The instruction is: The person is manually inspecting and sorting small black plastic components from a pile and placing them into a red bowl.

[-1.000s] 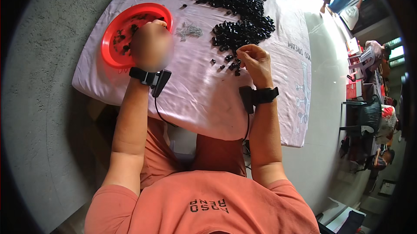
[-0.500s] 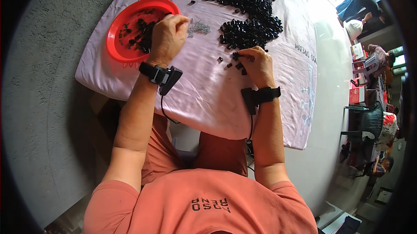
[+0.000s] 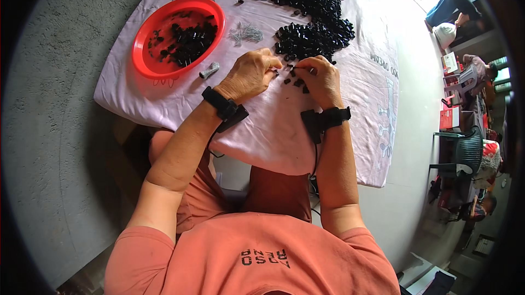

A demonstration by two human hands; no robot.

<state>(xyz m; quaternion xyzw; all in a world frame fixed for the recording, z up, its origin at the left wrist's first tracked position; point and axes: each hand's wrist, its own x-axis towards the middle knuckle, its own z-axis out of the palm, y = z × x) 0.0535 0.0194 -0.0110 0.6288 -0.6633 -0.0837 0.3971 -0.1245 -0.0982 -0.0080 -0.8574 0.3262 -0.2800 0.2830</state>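
Observation:
Over the pink-white cloth, my left hand (image 3: pixel 254 74) has its fingers drawn together, with a small black piece (image 3: pixel 276 73) at the tips. Whether it grips that piece or only touches it is unclear. Just to its right, my right hand (image 3: pixel 321 81) pinches with thumb and forefinger at a tiny dark piece (image 3: pixel 292 68). Several loose black pieces (image 3: pixel 298 82) lie beneath its fingertips. Behind both hands spreads a large heap of small black parts (image 3: pixel 311 38). A little pile of thin metal pins (image 3: pixel 246 33) sits beyond my left hand.
A round red basin (image 3: pixel 139 48) at the left holds more black parts (image 3: pixel 188 40). Beside it lies a small silvery-clear roll or pouch (image 3: pixel 209 70). The cloth-covered table (image 3: pixel 262 131) ends close before me. A green chair (image 3: pixel 467 147) and other people are off to the right.
My left hand has moved from the basin's edge rightward, close to my right hand, uncovering the small roll or pouch. My right hand has hardly moved.

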